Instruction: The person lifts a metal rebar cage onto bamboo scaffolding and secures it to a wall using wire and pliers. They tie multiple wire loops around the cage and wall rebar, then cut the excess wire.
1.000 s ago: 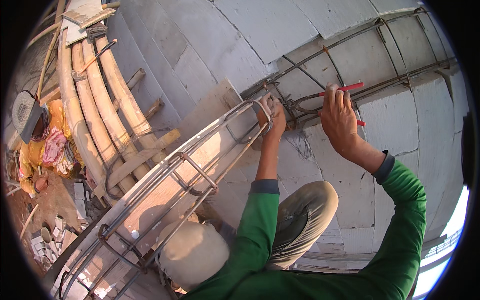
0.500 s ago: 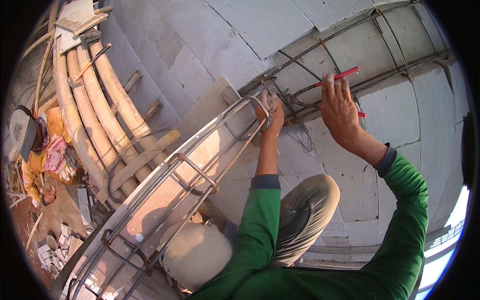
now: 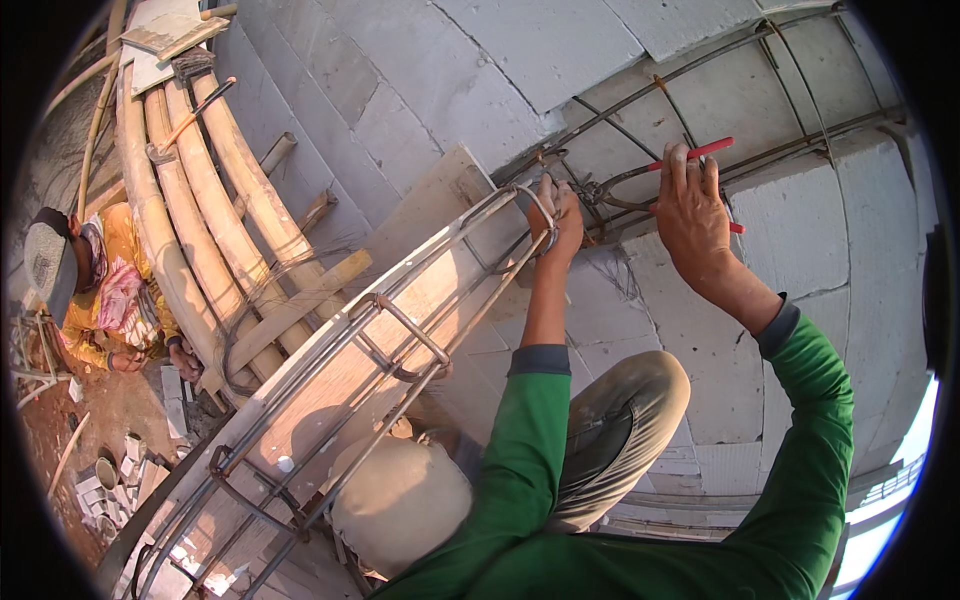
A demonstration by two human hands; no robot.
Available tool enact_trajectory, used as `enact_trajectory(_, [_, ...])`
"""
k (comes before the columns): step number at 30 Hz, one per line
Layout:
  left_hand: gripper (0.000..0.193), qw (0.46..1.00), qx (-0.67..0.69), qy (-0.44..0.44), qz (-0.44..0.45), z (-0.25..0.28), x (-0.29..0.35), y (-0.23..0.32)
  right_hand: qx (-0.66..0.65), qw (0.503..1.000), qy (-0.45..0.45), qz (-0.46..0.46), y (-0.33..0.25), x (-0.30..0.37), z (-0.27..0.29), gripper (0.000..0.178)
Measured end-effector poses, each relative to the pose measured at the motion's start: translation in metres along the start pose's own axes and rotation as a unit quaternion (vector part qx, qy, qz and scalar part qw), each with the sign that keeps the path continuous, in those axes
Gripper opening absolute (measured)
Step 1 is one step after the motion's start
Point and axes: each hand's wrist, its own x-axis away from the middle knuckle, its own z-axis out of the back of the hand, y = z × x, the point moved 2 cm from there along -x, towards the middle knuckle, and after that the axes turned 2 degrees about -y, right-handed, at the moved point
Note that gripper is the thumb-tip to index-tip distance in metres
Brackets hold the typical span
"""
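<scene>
My right hand [image 3: 693,215] is closed round pincers [image 3: 640,190] with red handles, the handle ends sticking out past the fingers. The jaws are at a crossing of thin bars, just right of my left hand [image 3: 561,213]. That hand is closed on the rebar cage [image 3: 415,345] where its upper end meets another rebar cage [image 3: 690,75]; its fingertips are partly hidden among the bars. The near cage has square bent stirrups and slopes down to the lower left. The other lies in a channel between pale blocks.
Pale block wall [image 3: 790,220] surrounds the channel. A wooden board [image 3: 420,215] lies beside the near cage. Bamboo poles [image 3: 200,200] with a hammer [image 3: 195,115] lie at left. Below them crouches a person in yellow [image 3: 115,290]; a pale, rounded hat [image 3: 400,505] shows beneath the cage.
The whole view has shifted slightly, so both hands and the pincers appear a little farther right. The grip on the pincers stays. The person in yellow has moved their hands closer to the poles.
</scene>
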Motion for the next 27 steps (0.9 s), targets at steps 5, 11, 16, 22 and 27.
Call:
enact_trajectory(5, [0.06, 0.999, -0.036, 0.003, -0.006, 0.002, -0.005, -0.004, 0.022, 0.998, 0.062, 0.003, 0.003, 0.004, 0.012, 0.07])
enact_trajectory(11, [0.066, 1.0, 0.021, -0.016, 0.004, 0.001, 0.001, 0.0, 0.029, 0.996, 0.078, 0.012, 0.008, -0.001, 0.01, 0.067])
enact_trajectory(16, [0.064, 0.999, 0.017, -0.024, 0.036, -0.002, 0.007, 0.0, 0.011, 0.998, 0.022, 0.056, 0.014, -0.002, 0.012, 0.069])
enact_trajectory(22, [0.061, 1.0, 0.013, -0.011, 0.017, -0.002, 0.002, -0.009, 0.079, 0.995, 0.061, 0.023, 0.008, -0.005, 0.02, 0.071])
enact_trajectory(27, [0.063, 0.997, -0.066, -0.02, 0.018, 0.003, -0.007, -0.01, -0.081, 0.996, 0.027, 0.009, 0.006, -0.006, 0.001, 0.074])
